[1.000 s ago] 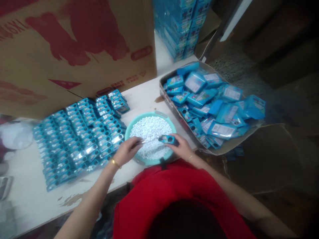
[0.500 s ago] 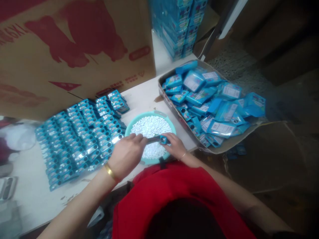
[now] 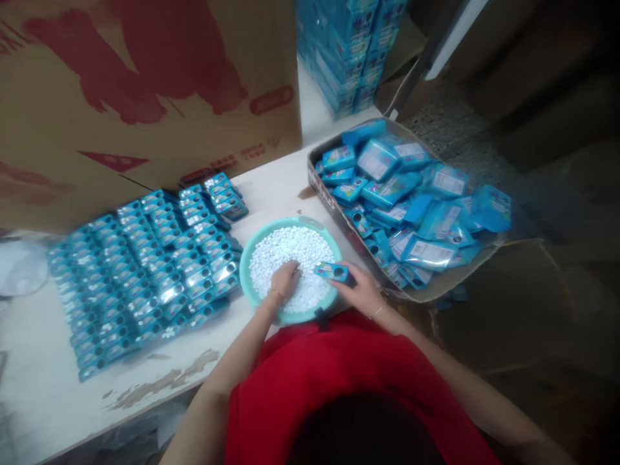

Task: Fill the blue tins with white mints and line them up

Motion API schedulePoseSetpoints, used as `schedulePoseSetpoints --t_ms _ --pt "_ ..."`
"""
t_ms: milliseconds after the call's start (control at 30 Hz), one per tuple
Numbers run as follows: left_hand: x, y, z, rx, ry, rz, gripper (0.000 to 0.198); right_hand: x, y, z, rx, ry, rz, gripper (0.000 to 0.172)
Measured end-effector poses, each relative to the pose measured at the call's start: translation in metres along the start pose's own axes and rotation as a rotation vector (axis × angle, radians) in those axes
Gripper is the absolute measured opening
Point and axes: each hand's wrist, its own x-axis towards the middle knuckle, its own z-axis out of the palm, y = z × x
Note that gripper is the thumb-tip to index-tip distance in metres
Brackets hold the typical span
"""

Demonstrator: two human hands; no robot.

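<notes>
My right hand (image 3: 361, 289) grips a small blue box (image 3: 330, 270) with a round dark spot at one end, holding it over the right part of a turquoise basin (image 3: 246, 274). Many small white pellets (image 3: 295, 244) fill the basin. Down among them is my left hand (image 3: 285, 282), its fingers curled and the tips partly buried in the pellets. Left of the basin stand rows of similar blue boxes (image 3: 159, 258), packed close together on the white table (image 3: 276, 181).
A shallow carton (image 3: 334, 205) at the right holds a heap of blue wrapped packs (image 3: 387, 187). Stacked blue packs (image 3: 346, 58) stand at the back. Behind the rows rises a large brown cardboard box (image 3: 194, 77) with red print. A clear plastic bag (image 3: 22, 268) lies far left.
My left hand has left the dark strip by the small box and moved down into the pellets. My right hand has shifted slightly right with the box, now turned more sideways.
</notes>
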Motion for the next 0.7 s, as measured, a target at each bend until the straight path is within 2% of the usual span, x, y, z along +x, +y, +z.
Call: schedulePoseSetpoints --t_ms 67,133,233,333,433,533,633,700 --pt "0.001 0.001 0.002 -0.065 0.006 0.015 0.027 -0.002 0.000 -0.001 -0.008 0.012 0.014 0.039" --pt "-0.005 -0.005 -0.007 -0.112 0.005 0.026 0.027 -0.004 -0.001 -0.001 -0.014 0.023 0.027 0.039" --pt "-0.024 -0.018 -0.035 -0.190 0.030 0.079 0.030 -0.004 0.000 0.000 -0.014 0.031 0.033 0.038" --pt "-0.046 -0.020 -0.076 -0.269 0.083 0.192 0.030 -0.001 0.000 0.004 -0.015 0.046 0.006 0.038" --pt "-0.065 -0.008 -0.118 -0.231 0.096 0.268 0.029 0.006 -0.001 0.011 -0.045 0.040 -0.055 0.038" --pt "-0.077 0.012 -0.151 -0.119 0.053 0.340 0.027 0.014 -0.004 0.020 -0.087 0.007 -0.130 0.035" --pt "-0.082 0.035 -0.171 0.075 0.002 0.408 0.026 0.020 -0.007 0.028 -0.116 -0.026 -0.200 0.035" --pt "-0.084 0.052 -0.179 0.245 -0.012 0.405 0.026 0.021 -0.009 0.032 -0.129 -0.035 -0.238 0.035"
